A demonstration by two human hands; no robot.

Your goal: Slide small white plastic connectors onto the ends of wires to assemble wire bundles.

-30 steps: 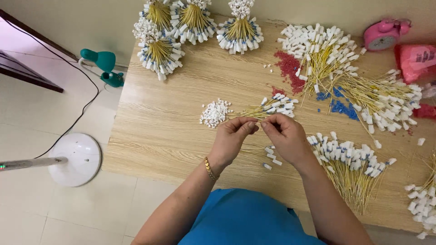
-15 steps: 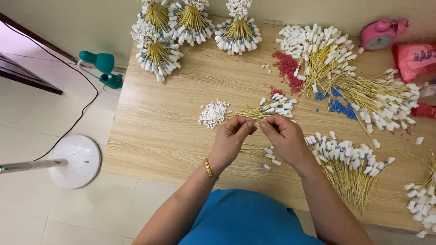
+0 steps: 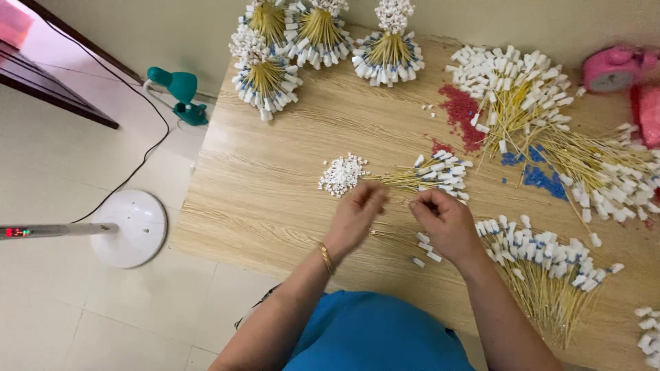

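Fingers [image 3: 419, 204] of the right hand [image 3: 447, 223] curl in tight and seem to pinch something small; what it is cannot be told, and thin yellow wires run just past the fingertips. Left hand [image 3: 354, 218] sits close beside it, fingers bent loosely and blurred, so whether they grip anything cannot be told. A gold bangle [image 3: 326, 258] rings the left wrist.

Both hands hover over a wooden table [image 3: 275, 178], the largest thing in view. At its far right sprawls a big heap of yellow wires [image 3: 550, 130] with white caps. Near the right hand lies another wire pile [image 3: 543, 257], capped white and blue. Four tied bundles [image 3: 316, 27] stand at the far edge. Just beyond the hands lies a small wire bunch [image 3: 430, 175], and beside it, to the left, a little mound of white caps [image 3: 342, 174]. Red beads [image 3: 459, 113] and blue beads [image 3: 540, 178] are scattered near the big heap. A few loose capped wires [image 3: 419, 247] lie below the hands.

On the floor to the left stand a white fan base [image 3: 130, 227] and a teal lamp [image 3: 180, 89].
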